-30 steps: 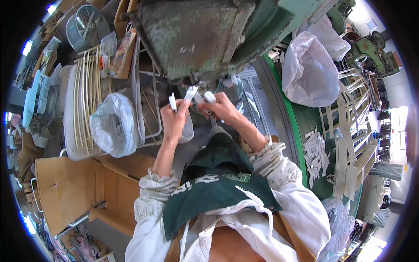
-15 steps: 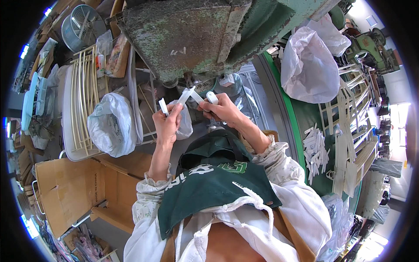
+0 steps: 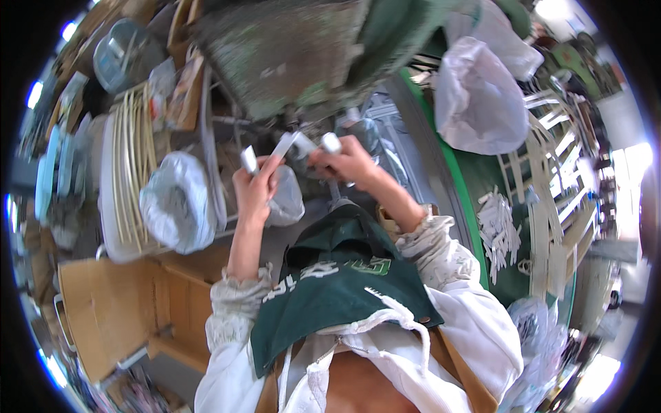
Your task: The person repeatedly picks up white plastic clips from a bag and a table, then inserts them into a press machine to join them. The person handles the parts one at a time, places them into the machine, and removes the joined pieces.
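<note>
The left hand and right hand stand wider apart than one second ago, grips closed, respectively, on a white strip and a second strip, in air beyond the left edge of the green desk; the strips seem separating, but blur leaves this unsure.

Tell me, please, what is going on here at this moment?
A person is working with bare hands beside a worn green machine. The left hand pinches a flat white piece, with a second white piece sticking up from the same hand. The right hand holds a rounded white piece. The picture is blurred, so finer details are unclear. To the right, a heap of white pieces lies on a green table.
</note>
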Available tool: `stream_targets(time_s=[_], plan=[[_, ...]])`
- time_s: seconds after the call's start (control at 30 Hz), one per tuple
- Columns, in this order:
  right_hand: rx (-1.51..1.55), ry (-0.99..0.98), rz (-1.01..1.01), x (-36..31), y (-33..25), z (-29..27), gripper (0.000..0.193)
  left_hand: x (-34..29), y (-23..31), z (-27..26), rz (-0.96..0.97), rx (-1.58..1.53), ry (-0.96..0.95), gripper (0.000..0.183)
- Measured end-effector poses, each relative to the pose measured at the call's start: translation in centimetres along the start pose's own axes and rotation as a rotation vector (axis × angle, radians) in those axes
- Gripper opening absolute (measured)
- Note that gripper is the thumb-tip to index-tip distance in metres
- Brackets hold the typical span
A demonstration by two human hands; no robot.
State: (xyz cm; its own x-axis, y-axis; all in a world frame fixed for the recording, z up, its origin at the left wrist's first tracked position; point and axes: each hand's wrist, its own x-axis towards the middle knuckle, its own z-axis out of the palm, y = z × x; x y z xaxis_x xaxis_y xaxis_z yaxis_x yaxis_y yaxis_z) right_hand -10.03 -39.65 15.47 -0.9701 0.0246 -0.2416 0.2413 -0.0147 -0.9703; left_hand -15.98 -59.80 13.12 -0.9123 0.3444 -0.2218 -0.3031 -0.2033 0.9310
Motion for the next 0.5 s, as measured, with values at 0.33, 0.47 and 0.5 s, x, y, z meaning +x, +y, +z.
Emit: stream_targets(time_s=[0.33, 0.47, 0.5], plan=[[0.417, 1.084, -0.202, -5.2, 6.1, -20.5, 0.023, -5.8, -4.6, -3.6, -0.203, -0.065, 0.159, 0.024], [-0.734, 1.553, -0.09, -3.4, 14.0, -40.0, 0.035, -4.6, -5.1, 0.7, -0.252, 0.008, 0.028, 0.022], [-0.789, 1.496, 0.155, -3.9, 16.7, -42.7, 0.034, -4.2, -5.5, 2.0, -0.312, 0.035, -0.009, 0.023]])
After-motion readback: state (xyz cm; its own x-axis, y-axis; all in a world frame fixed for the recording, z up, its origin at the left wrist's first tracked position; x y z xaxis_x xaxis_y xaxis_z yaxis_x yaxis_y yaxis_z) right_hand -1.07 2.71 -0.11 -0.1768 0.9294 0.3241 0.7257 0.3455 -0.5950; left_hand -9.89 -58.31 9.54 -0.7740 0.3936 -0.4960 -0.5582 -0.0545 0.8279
